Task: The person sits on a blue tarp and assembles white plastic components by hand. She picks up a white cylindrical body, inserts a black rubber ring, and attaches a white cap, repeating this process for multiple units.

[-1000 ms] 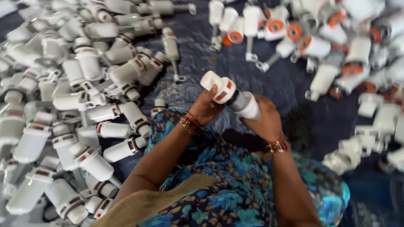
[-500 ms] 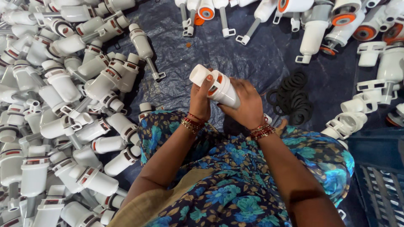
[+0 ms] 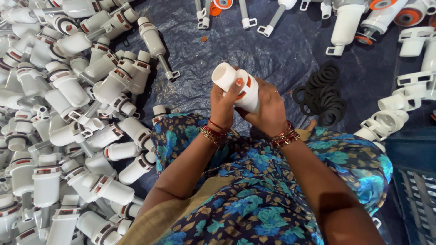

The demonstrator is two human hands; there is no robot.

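Near the lap, both hands hold one white valve above the floral skirt. The left hand grips its open end, fingers clamped over the rim; the right hand wraps the lower body, fingers closed around it from behind. A red band shows between the two grips. At the far right edge lies a blue crate; what it holds cannot be told. To the left a heap of white valves covers the dark tarp. Farther right lies a pile of black rings.
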